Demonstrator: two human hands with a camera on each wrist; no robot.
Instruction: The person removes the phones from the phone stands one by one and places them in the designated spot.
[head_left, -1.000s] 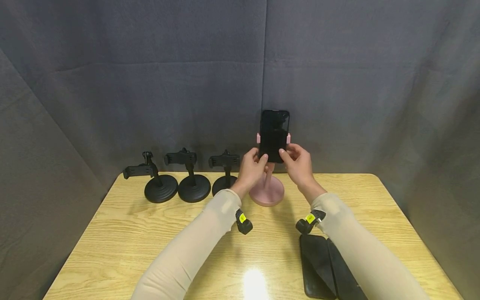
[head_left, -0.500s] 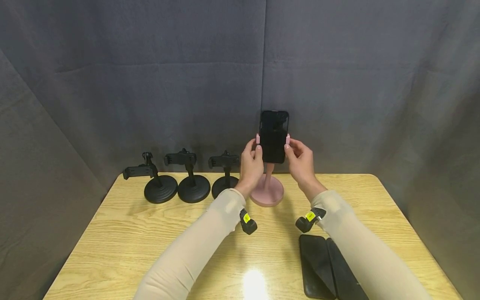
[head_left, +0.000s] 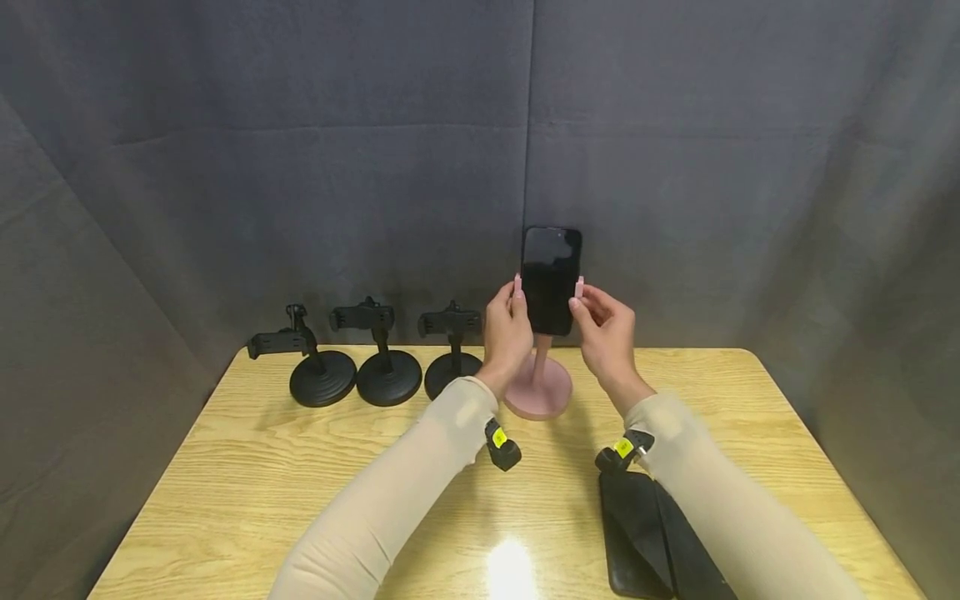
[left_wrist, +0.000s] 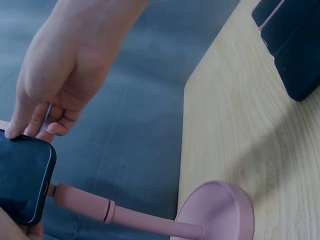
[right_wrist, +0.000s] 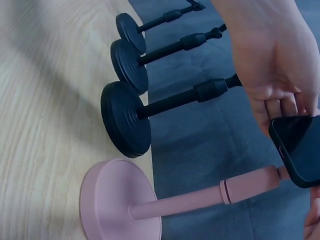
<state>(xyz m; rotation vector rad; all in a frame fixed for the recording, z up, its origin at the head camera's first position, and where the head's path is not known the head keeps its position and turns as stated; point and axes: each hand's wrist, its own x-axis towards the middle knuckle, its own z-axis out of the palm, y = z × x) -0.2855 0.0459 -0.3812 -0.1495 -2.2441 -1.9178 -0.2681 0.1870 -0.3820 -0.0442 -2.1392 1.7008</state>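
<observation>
A black phone [head_left: 551, 279] stands upright in the clamp of a pink phone stand [head_left: 538, 389], dark screen toward me. Pink clamp ends show at both long edges of the phone. My left hand [head_left: 507, 337] grips the holder's left side, thumb in front by the clamp end. On the opposite side my right hand [head_left: 609, 337] pinches the right clamp end, its thumb close to the phone's edge. Fingers behind the phone are partly hidden. In the left wrist view, the right thumb touches the rim of the phone [left_wrist: 22, 175], above the stand's ribbed neck [left_wrist: 82, 201].
Three black phone stands [head_left: 388, 377] with bare clamps line the table's back left. Flat black phones [head_left: 633, 533] lie side by side at the front right, partly under my right sleeve. A grey curtain [head_left: 712, 208] hangs behind the wooden table [head_left: 300, 492].
Both thumbs have moved from the phone's lower front out to the clamp ends at its sides. The phone and pink stand have shifted slightly toward me and right.
</observation>
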